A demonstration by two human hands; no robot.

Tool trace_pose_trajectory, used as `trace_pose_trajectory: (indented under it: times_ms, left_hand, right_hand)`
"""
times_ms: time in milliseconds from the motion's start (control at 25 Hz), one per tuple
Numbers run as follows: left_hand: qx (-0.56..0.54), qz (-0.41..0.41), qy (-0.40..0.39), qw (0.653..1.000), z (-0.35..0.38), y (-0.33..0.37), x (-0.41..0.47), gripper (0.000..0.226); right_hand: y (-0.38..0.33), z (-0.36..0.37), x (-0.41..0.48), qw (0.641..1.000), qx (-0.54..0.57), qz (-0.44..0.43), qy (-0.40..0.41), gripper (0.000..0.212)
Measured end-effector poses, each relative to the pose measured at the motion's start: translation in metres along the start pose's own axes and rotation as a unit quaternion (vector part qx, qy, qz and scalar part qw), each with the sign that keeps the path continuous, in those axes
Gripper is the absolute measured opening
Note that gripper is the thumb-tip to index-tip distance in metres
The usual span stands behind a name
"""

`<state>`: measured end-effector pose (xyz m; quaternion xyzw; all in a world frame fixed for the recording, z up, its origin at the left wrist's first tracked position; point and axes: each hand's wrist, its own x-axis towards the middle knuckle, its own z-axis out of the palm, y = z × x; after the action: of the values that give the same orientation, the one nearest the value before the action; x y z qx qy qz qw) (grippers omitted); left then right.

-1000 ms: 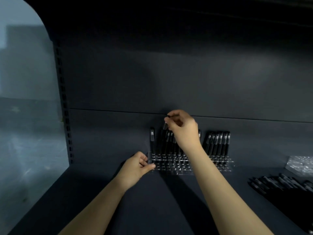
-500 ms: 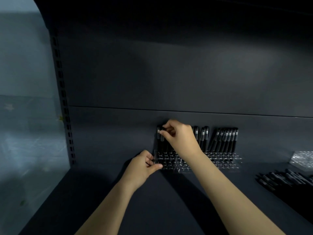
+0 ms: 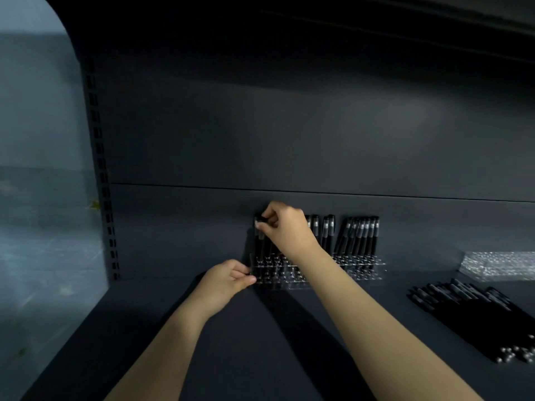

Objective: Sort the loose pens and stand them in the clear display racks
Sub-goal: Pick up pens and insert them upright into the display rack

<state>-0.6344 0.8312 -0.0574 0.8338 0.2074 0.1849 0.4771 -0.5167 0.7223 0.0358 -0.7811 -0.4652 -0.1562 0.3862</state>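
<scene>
I am watching my right hand (image 3: pixel 286 227) pinching the capped top of a black pen (image 3: pixel 258 231) with a pale band near the cap. The pen is standing upright at the far left end of the clear rack (image 3: pixel 356 269), which is sitting at the back of the dark shelf (image 3: pixel 260 342). My left hand (image 3: pixel 225 280) is gripping the rack's left front corner, fingers curled onto it, just below the right hand and apart from it. More black pens (image 3: pixel 359 235) are standing in the rack's back row, some leaning to the right. My right wrist and forearm are crossing the rack and hiding its middle part. Well to the right, loose pens (image 3: pixel 477 311) are lying in a heap on the shelf, and a second clear rack (image 3: pixel 498 264) is lying behind them. A slotted upright (image 3: pixel 101 169) is running up the left edge.
</scene>
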Motion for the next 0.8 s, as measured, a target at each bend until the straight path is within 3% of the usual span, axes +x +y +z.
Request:
trace_pose_trajectory:
  times_ms: [120,280,400,520,640,800]
  left_hand:
    - [0.04,-0.019,-0.015,0.999,-0.001,0.009,-0.001,0.017]
    - [0.087,-0.094,-0.143,0.981,-0.01,0.031,-0.009,0.024]
    - [0.124,-0.099,-0.168,0.973,-0.007,0.044,-0.019,0.02]
    - [0.172,-0.072,-0.137,0.973,0.018,0.06,-0.025,0.019]
    - [0.268,-0.027,-0.106,0.957,0.068,0.086,-0.03,0.025]
    - [0.287,-0.017,-0.119,0.95,0.156,0.134,-0.024,0.053]
  right_hand:
    - [0.006,0.0,-0.007,1.0,-0.001,-0.008,-0.012,0.027]
    - [0.007,-0.01,-0.019,0.999,-0.014,-0.034,-0.02,0.043]
    - [0.013,-0.036,-0.024,0.998,-0.039,-0.035,-0.039,0.046]
    - [0.037,-0.083,-0.03,0.981,-0.131,-0.022,-0.142,0.037]
    - [0.079,-0.145,-0.043,0.936,-0.2,0.052,-0.284,0.033]
    - [0.157,-0.216,-0.068,0.899,-0.241,0.132,-0.342,0.033]
